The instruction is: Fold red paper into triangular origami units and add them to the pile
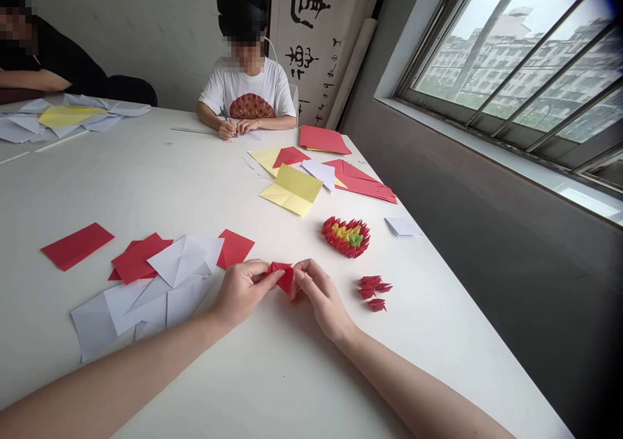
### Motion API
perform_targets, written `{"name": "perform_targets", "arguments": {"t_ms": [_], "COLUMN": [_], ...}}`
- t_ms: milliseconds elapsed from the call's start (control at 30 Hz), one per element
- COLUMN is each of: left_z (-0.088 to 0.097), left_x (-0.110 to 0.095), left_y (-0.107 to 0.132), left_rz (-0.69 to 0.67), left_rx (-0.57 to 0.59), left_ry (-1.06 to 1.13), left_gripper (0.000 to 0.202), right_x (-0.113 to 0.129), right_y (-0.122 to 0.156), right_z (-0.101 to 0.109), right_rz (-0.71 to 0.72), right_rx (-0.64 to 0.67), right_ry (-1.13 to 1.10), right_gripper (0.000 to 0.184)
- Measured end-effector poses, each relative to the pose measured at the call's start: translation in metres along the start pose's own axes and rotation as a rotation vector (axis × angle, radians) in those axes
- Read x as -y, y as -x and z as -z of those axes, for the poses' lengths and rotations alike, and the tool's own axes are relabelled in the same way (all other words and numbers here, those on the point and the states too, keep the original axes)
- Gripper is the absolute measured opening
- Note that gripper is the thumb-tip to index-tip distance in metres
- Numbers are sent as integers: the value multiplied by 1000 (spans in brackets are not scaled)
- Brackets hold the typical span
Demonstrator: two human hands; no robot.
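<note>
Single head-worn camera, viewpoint above the near side of a white table (272, 387), facing forward and down, left hand (242, 290) and right hand (321, 296) near at mid-frame, seated co-worker (248, 85) farther off at top, barred window (516, 30) at upper right.

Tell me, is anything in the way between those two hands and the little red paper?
Nothing visible is. The left hand pinches the little red paper; the right hand is at its right edge, contact unclear. The folded red pieces lie off to the right, not between.
</note>
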State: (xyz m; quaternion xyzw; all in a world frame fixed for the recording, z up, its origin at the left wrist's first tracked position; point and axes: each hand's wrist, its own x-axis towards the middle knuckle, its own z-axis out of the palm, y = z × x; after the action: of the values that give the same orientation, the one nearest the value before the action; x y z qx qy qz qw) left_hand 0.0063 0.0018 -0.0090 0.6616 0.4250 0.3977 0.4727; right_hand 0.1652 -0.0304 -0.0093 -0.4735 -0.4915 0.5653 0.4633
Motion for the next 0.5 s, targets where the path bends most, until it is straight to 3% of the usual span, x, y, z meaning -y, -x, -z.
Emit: {"name": "perform_targets", "arguments": {"t_ms": [133, 500], "left_z": [4, 6], "left_x": [-3, -4], "left_y": [-6, -5], "left_rz": [174, 198], "left_rx": [54, 115], "left_ry": [207, 299], "left_gripper": [23, 19], "right_x": [2, 4], "right_y": [-4, -8], "right_z": [8, 16], "right_rz": [-62, -164], "right_rx": [77, 175], "right_ry": [-169, -152], "right_gripper": [25, 27]}}
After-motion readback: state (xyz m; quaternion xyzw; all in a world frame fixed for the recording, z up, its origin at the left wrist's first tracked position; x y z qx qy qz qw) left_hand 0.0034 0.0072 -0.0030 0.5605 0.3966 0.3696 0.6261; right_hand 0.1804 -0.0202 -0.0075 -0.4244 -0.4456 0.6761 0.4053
